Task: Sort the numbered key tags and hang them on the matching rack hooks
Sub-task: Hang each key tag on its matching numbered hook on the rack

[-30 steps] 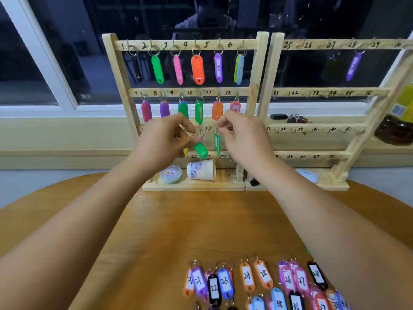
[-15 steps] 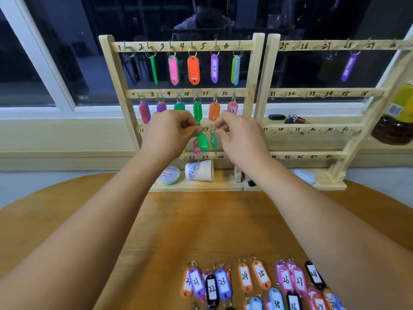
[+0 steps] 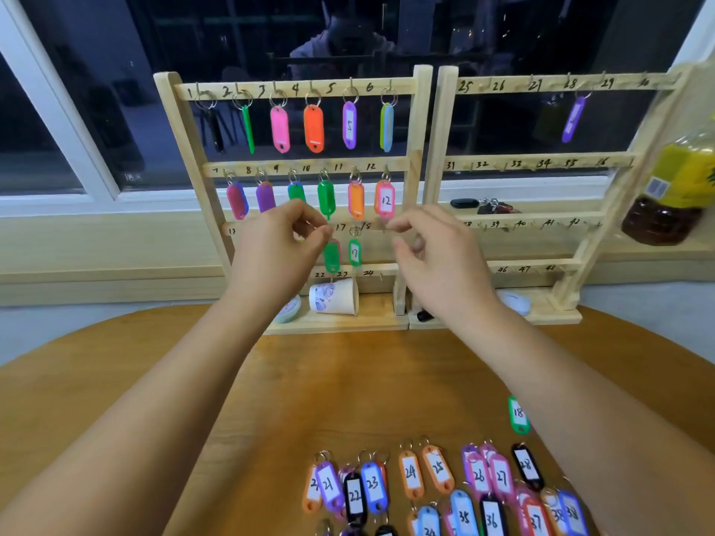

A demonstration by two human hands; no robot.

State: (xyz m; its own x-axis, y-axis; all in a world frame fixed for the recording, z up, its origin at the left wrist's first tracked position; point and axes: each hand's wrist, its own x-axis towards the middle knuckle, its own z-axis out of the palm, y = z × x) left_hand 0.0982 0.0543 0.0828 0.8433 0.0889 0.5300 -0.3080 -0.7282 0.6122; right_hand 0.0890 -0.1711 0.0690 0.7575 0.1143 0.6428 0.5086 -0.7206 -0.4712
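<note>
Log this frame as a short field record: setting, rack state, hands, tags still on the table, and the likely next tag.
setting: two wooden key racks at the far edge of a round wooden table, window behind
hung so far: rows 1-6 and 7-12 filled; green tag 17 on the third row; one purple tag on the other rack
left hand: fingers pinched by the green tag beside tag 17
right hand: open, holding nothing
table tags: numbered rows from tag 21 upward
likely next: tag 18, lying apart

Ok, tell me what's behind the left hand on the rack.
The left hand covers most of the third rail: only a green tag and tag 17 show beside it. Hooks 13 to 16 are hidden.
</note>
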